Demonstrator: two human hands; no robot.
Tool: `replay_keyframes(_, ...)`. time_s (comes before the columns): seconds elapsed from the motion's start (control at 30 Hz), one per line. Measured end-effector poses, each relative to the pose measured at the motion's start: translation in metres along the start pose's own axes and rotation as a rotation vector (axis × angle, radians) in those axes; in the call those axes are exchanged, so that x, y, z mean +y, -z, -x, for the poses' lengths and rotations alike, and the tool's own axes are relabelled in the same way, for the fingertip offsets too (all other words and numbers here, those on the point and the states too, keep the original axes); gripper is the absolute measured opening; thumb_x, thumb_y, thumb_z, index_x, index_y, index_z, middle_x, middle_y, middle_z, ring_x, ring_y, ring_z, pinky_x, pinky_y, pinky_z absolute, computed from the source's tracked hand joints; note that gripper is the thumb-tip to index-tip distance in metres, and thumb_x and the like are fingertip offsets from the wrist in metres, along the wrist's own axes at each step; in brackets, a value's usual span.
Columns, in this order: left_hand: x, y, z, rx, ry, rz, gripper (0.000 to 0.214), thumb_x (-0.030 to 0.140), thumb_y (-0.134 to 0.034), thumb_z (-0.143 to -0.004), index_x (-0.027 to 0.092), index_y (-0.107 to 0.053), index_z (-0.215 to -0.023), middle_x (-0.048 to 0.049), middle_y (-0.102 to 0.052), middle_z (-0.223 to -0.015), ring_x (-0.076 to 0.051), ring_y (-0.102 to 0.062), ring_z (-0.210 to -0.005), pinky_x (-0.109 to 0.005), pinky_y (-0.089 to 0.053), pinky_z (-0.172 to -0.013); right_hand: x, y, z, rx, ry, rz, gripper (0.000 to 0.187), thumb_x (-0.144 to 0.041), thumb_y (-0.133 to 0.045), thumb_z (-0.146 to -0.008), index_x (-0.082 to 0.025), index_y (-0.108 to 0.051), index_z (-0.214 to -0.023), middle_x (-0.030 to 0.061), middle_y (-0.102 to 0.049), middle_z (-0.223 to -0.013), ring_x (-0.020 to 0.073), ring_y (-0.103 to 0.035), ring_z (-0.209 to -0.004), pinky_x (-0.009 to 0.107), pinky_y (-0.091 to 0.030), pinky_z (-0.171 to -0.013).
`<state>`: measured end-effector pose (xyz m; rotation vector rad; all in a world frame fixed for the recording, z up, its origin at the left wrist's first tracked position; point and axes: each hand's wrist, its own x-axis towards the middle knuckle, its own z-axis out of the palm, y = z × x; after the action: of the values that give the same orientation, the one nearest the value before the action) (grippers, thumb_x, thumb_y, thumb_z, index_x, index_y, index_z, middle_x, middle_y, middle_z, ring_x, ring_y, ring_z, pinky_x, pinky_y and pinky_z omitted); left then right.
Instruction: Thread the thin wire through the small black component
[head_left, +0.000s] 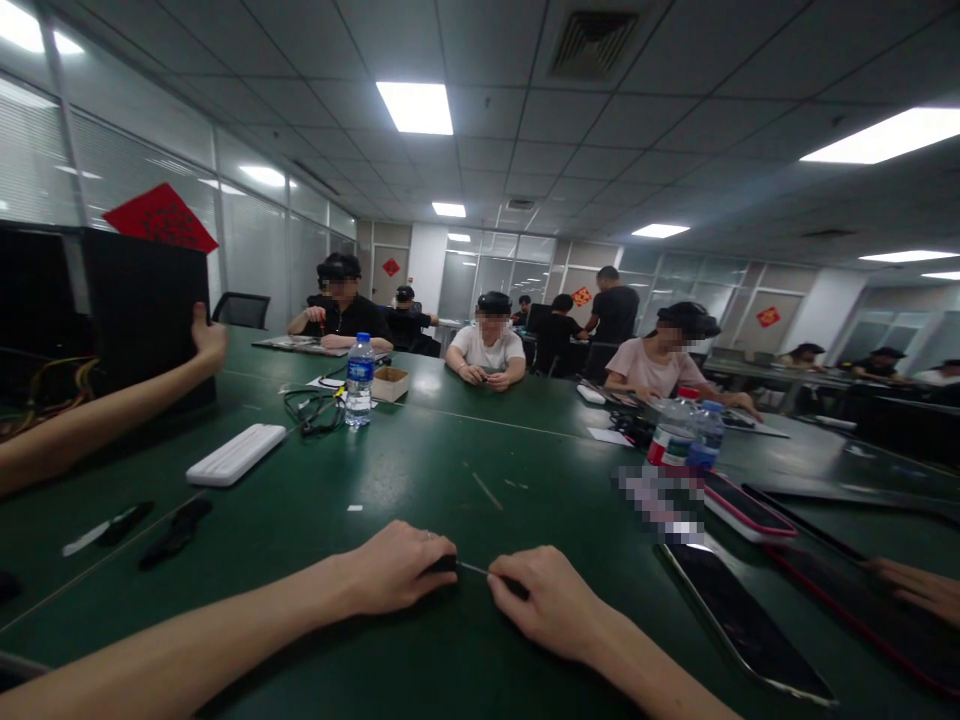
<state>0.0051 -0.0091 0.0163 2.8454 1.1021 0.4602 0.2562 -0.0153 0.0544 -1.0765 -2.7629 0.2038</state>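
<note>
My left hand (397, 568) rests on the green table (450, 470) with its fingers closed around a small dark object. My right hand (551, 600) lies just to its right, fingers pinched on the other dark end. A thin pale line, like a wire or thin shaft (474, 569), runs between the two hands. I cannot make out what the thing is. Both forearms come in from the bottom of the view.
Another person's arm (97, 420) reaches from the left to a black computer case (142, 310). A white case (236, 454), dark tools (176, 532), a water bottle (360, 380), phones and tablets (742, 620) lie about. Several people sit at the far side.
</note>
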Motion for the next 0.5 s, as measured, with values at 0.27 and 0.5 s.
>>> replay_keyframes(0.27, 0.0008, 0.0027, 0.0008, -0.019, 0.010, 0.015, 0.024, 0.036, -0.048, -0.099, 0.020, -0.061, -0.112, -0.0055, -0.072, -0.096, -0.022, -0.071, -0.084, -0.027, -0.048, -0.069, -0.0006, 0.0000, -0.0001, 0.006, 0.004, 0.004, 0.034, -0.030, -0.042, -0.097, -0.019, -0.072, -0.085, 0.0024, -0.068, -0.073, 0.0133, -0.060, -0.063, 0.023, -0.041, -0.066)
replay_keyframes(0.5, -0.0021, -0.0013, 0.0012, -0.020, 0.019, 0.034, 0.025, 0.037, -0.049, -0.099, 0.020, -0.060, -0.114, -0.0065, -0.072, -0.099, -0.022, -0.070, -0.087, -0.027, -0.049, -0.073, -0.0019, 0.0015, 0.0001, 0.002, -0.003, -0.011, 0.035, -0.031, -0.042, -0.098, -0.019, -0.073, -0.087, 0.0025, -0.069, -0.074, 0.0136, -0.061, -0.064, 0.024, -0.042, -0.067)
